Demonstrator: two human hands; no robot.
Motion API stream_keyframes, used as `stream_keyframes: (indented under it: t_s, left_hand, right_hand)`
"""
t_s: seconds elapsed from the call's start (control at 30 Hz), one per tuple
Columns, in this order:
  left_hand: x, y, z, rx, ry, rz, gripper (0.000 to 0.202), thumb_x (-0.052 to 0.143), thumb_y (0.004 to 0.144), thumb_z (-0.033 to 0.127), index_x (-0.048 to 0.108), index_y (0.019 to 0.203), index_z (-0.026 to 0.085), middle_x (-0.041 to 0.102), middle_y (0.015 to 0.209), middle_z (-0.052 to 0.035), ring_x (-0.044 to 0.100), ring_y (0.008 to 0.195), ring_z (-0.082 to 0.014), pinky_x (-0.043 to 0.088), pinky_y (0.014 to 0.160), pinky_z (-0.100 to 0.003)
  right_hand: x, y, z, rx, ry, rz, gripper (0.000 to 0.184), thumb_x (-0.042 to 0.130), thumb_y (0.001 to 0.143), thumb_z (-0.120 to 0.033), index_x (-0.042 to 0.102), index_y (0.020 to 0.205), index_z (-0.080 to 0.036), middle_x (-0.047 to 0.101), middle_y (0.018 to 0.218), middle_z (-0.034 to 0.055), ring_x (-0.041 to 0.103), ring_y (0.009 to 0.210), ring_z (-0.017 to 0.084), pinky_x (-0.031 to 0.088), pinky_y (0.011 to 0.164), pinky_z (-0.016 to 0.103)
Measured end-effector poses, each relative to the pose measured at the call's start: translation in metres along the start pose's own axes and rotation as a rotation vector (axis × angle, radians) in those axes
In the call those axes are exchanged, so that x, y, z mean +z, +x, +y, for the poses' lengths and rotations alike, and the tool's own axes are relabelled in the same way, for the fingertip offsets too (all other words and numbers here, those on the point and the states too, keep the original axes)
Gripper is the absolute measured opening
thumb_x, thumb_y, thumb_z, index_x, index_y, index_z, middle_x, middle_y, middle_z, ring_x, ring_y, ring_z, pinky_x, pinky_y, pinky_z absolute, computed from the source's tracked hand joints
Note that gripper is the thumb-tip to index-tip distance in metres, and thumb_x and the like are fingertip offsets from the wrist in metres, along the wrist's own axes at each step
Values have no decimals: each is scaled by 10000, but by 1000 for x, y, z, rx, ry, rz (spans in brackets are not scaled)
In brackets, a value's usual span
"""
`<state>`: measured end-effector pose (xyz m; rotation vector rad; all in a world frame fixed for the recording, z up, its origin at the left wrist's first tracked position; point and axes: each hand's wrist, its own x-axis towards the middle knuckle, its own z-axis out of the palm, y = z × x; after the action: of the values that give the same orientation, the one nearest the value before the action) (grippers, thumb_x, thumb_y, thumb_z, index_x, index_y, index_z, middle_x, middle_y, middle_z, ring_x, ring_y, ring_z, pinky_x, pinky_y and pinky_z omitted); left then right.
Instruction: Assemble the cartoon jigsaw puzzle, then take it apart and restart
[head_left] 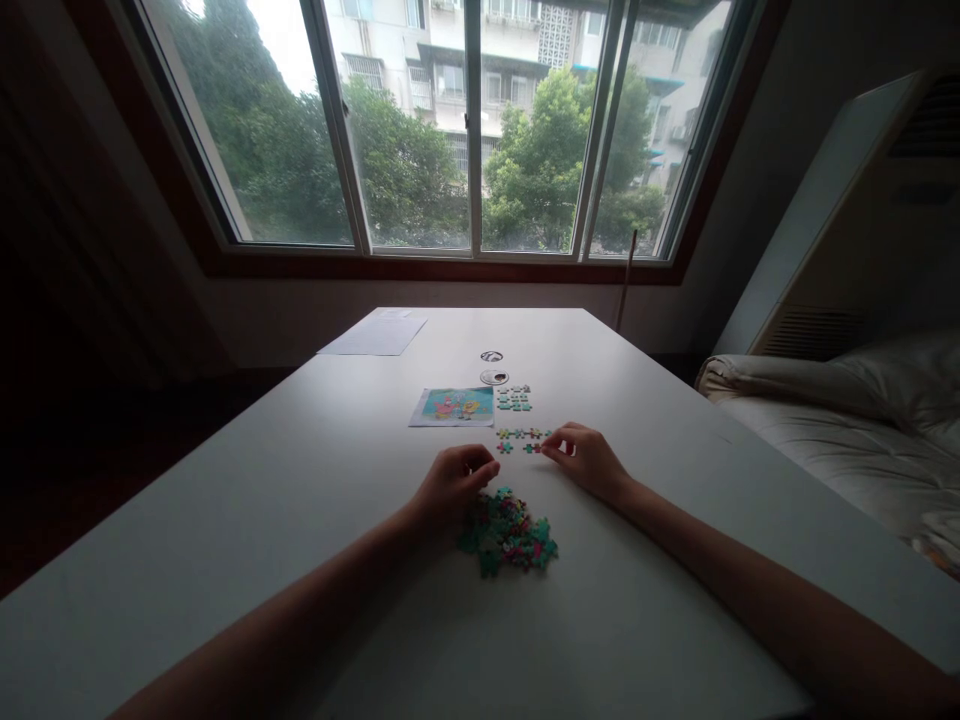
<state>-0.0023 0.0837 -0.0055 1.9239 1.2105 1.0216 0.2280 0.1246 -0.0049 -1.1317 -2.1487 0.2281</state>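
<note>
A heap of loose puzzle pieces, mostly green and pink, lies on the white table in front of me. My left hand rests at the heap's upper left edge, fingers curled in a pinch; what they hold is hidden. My right hand pinches a small puzzle piece at the right end of a short joined row of pieces. Farther back sits another small group of joined pieces. A colourful reference picture lies flat to its left.
Two small round objects sit behind the picture. A sheet of paper lies at the table's far left. A cushioned seat stands to the right of the table. A wide window fills the far wall.
</note>
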Motion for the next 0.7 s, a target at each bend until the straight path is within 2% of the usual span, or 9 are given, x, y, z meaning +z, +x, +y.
stream_keyframes:
  t_s: [0.2,0.3,0.4,0.7]
  left_hand:
    - [-1,-1,0,2,1,-2,231,514,775,326,571,661,134,515,565,24,459,534,-99,359,505,-199]
    - [-1,-1,0,3,1,-6,237,511,778,331,572,664,132,515,564,23,458,531,-99,359,500,-199]
    - [-1,-1,0,5,3,-6,236,513,780,329,575,668,131,513,562,23,456,532,-99,359,501,-201]
    - [-2,-1,5,13,-2,-9,236,522,771,322,565,637,132,494,552,27,437,527,-95,349,491,-195]
  right_hand:
    - [6,2,-5,37,-19,-52,122,562,776,-267,660,807,-200,619,810,26,540,608,115,431,613,253]
    - [5,-2,-11,-61,-48,-50,143,529,801,-229,650,873,-205,627,879,44,561,764,150,436,721,285]
    - [5,-6,-17,-170,-104,-110,172,500,825,-218,648,914,-212,638,917,55,541,876,175,418,796,320]
    - [5,-4,-20,-172,-192,-187,248,456,853,-257,611,1040,-204,616,1022,72,519,933,185,415,828,341]
